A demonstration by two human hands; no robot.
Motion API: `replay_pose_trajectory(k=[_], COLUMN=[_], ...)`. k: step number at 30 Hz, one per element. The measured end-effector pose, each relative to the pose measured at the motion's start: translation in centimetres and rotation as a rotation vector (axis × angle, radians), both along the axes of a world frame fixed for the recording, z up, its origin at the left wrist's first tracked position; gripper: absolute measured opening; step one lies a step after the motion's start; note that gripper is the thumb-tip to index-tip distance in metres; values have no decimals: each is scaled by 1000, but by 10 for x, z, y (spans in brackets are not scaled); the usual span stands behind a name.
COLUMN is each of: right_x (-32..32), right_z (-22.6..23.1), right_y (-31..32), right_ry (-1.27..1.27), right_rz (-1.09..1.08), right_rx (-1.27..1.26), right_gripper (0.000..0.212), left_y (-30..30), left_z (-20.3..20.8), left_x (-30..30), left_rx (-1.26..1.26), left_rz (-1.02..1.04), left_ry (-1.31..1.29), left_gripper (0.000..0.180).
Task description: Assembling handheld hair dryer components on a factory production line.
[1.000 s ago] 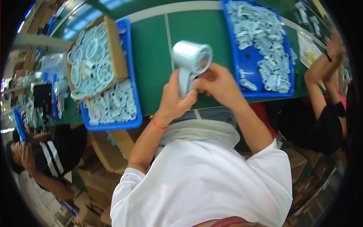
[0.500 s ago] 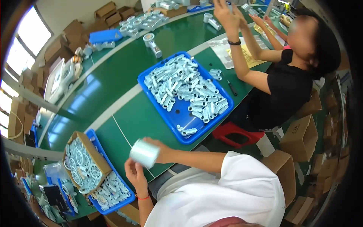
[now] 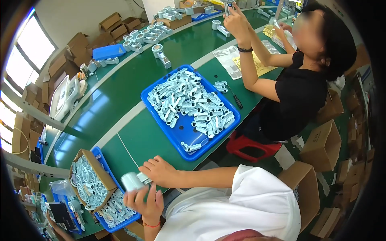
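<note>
My right hand (image 3: 160,172) is closed around the handle of a pale blue-grey handheld device with a drum-shaped head (image 3: 132,181). The device is tilted, its head pointing left, and slightly blurred. Just below the head is my left hand (image 3: 146,204), fingers spread apart; whether a fingertip touches the device I cannot tell. To the left, a cardboard box (image 3: 105,188) full of round pale ring parts rests on a blue tray (image 3: 132,219) of small pale parts. Further ahead lies a larger blue tray (image 3: 169,140) heaped with pale handle-shaped pieces with dark ends.
A similar device (image 3: 161,56) lies on the green belt (image 3: 120,80), with more at its far side. To the right, a co-worker in black (image 3: 297,96) raises a device in both hands. A screwdriver (image 3: 238,101) lies near the large tray; a red stool (image 3: 253,148) stands below.
The device has moved left and turned, so its handle now shows in my right hand. My left hand has dropped lower with its fingers spread. The whole view has shifted slightly.
</note>
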State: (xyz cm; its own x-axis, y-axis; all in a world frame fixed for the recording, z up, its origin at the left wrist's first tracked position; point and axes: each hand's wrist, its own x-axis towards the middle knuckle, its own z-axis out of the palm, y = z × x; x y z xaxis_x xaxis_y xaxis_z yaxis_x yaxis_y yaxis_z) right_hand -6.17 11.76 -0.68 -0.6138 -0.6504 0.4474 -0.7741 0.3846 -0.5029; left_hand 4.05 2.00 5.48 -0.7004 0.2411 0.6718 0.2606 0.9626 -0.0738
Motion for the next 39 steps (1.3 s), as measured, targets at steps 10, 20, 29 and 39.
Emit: replay_pose_trajectory(k=[10, 20, 29, 39], right_x=[-9, -1, -8, -6], right_z=[-2, -12, -1, -14], right_y=[41, 34, 44, 43], right_ry=[-119, 26, -134, -63], right_rz=[226, 147, 198, 153], right_rx=[23, -69, -76, -111], right_gripper=[53, 51, 43, 46], left_y=[-14, -16, -30, -34], left_z=[-11, -12, -23, -45], left_x=[-31, -37, -34, -36], left_rx=[132, 262, 283, 163], left_rz=[98, 69, -46, -54], left_ry=[-572, -540, -506, -331], left_gripper=[56, 42, 44, 38])
